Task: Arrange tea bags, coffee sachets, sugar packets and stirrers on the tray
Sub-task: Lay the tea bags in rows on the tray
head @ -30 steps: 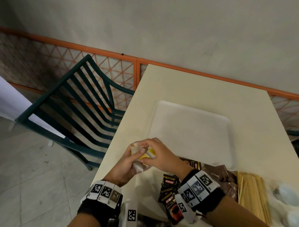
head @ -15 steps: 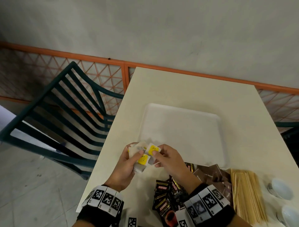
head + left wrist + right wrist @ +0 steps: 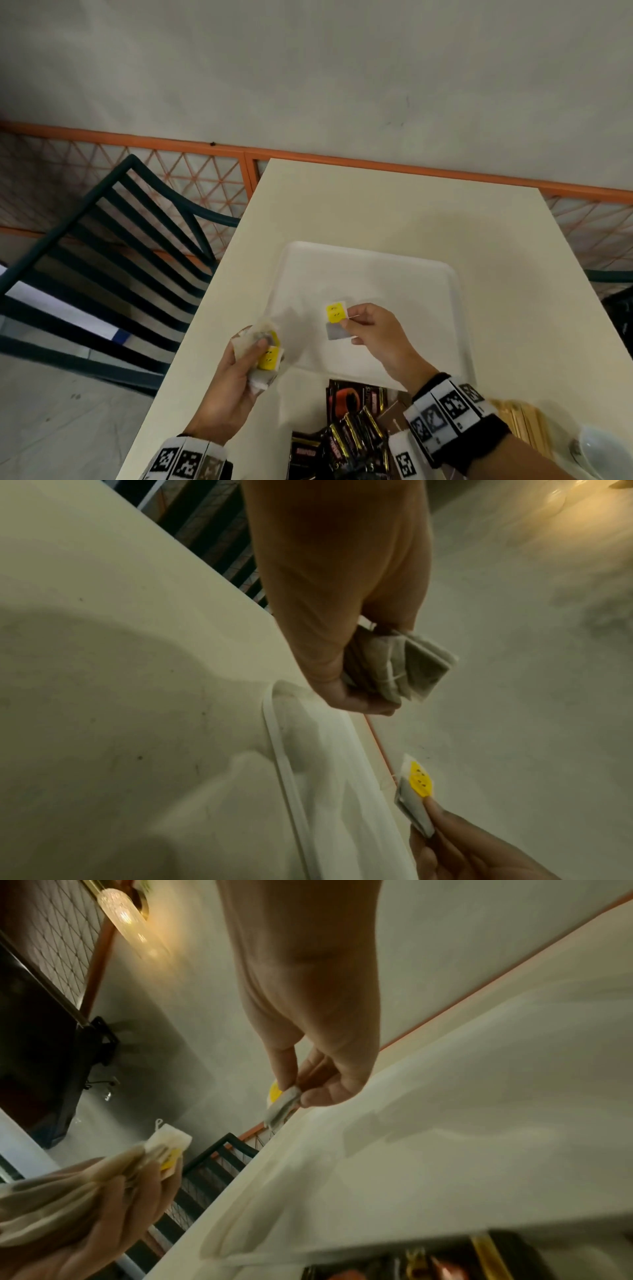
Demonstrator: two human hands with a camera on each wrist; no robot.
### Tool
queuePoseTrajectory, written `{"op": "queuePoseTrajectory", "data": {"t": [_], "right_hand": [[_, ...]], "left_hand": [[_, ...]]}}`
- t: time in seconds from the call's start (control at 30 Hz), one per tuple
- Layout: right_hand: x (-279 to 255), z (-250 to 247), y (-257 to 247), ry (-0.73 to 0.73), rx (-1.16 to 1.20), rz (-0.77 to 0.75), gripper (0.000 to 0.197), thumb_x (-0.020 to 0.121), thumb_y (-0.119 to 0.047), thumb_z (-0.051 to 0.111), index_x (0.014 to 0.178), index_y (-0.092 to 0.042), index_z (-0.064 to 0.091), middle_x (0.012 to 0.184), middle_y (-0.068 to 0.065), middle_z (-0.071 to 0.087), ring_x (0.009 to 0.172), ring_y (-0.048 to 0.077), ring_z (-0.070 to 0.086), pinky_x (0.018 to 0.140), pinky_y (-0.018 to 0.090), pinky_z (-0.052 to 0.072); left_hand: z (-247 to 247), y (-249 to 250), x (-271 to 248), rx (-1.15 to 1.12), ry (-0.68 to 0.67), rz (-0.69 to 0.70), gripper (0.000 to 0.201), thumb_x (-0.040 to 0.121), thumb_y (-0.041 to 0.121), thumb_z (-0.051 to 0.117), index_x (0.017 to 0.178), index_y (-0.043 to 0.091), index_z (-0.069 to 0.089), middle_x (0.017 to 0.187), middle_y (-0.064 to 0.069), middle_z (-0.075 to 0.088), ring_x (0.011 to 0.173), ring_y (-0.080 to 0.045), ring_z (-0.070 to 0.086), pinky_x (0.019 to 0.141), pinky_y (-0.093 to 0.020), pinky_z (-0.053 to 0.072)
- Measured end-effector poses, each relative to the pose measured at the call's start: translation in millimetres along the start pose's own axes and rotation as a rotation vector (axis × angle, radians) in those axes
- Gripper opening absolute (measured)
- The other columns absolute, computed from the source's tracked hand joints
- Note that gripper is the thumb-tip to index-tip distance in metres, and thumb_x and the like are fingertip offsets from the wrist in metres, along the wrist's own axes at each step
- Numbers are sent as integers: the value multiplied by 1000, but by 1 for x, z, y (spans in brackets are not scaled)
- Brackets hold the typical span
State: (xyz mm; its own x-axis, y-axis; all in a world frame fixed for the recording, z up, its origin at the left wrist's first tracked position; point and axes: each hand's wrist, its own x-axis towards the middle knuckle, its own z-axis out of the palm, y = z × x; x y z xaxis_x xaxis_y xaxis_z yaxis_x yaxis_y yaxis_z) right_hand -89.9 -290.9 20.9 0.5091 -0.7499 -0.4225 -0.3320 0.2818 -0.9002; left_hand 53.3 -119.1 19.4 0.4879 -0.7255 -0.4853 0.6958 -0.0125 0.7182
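Observation:
A white tray lies bare on the cream table. My right hand pinches a single tea bag with a yellow tag, held above the tray's near-left part. The same tea bag hangs from my thumb and fingers in the right wrist view. My left hand grips a small bundle of tea bags over the table's left edge, beside the tray's corner. The bundle shows folded grey paper in the left wrist view.
Dark coffee sachets are heaped at the table's near edge, with wooden stirrers and a white cup to their right. A green slatted chair stands left of the table. An orange lattice fence runs behind.
My hands have drawn apart. The right hand has pulled one tea bag out of the bundle and carried it right, over the tray. The left hand stays with the rest.

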Motion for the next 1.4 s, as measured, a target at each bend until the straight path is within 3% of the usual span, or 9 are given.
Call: {"op": "queuePoseTrajectory", "data": {"t": [0.23,0.4,0.53,0.63,0.8,0.97,1.17,1.27,1.4], "right_hand": [[65,19,-18,68,-64,-17,28,81,2,65,70,-14,43,67,7,53,54,18,54,44,17,49],[116,58,-35,33,-167,-41,23,81,-1,64,70,-15,51,68,4,56,55,15,55,55,21,52],[132,63,-34,62,-517,-123,5,84,-10,61,88,-10,60,83,7,59,72,20,53,55,17,39],[136,63,-25,55,-766,-262,20,88,-12,56,106,-4,59,108,16,54,97,27,52,74,19,34],[130,69,-12,-89,-974,-438,30,93,-11,47,121,-9,57,117,11,54,110,28,49,95,30,38],[143,78,-15,-64,-958,-448,32,93,-8,45,122,-11,58,117,11,57,109,28,48,94,28,35],[157,82,-20,-30,-966,-428,31,92,-11,47,121,-12,57,118,10,56,110,27,46,94,30,38],[158,81,-22,-25,-950,-426,30,93,-11,47,120,-12,58,118,9,56,110,26,45,93,30,39],[161,79,-24,-45,-929,-415,29,91,-12,51,119,-10,58,117,11,56,109,28,46,92,27,35]], "left_hand": [[-9,18,16,-33,28,-31,32,86,10,54,117,9,54,93,-14,71,76,-27,71,66,-33,60],[-30,40,42,23,70,-41,22,90,7,51,110,11,58,88,-7,74,72,-22,71,54,-27,57],[-33,41,41,56,73,-40,20,89,6,50,105,15,58,78,-8,73,66,-24,71,54,-28,58],[-42,42,49,88,87,-44,24,88,4,51,109,14,57,83,-9,73,69,-28,71,57,-30,59],[-43,42,64,119,112,-48,26,86,7,55,109,18,58,96,-11,70,77,-30,69,59,-29,57],[-40,41,73,106,93,-67,31,77,12,58,106,21,59,93,-11,69,69,-25,71,53,-27,57],[-44,40,79,75,65,-104,22,87,7,51,104,19,59,88,-14,69,64,-23,71,50,-26,56],[-44,39,82,94,53,-109,26,84,12,54,107,21,59,84,-10,72,69,-22,71,54,-26,57],[-42,40,88,96,15,-116,47,71,24,68,117,17,58,99,-13,67,91,-27,62,58,-25,57]]}}
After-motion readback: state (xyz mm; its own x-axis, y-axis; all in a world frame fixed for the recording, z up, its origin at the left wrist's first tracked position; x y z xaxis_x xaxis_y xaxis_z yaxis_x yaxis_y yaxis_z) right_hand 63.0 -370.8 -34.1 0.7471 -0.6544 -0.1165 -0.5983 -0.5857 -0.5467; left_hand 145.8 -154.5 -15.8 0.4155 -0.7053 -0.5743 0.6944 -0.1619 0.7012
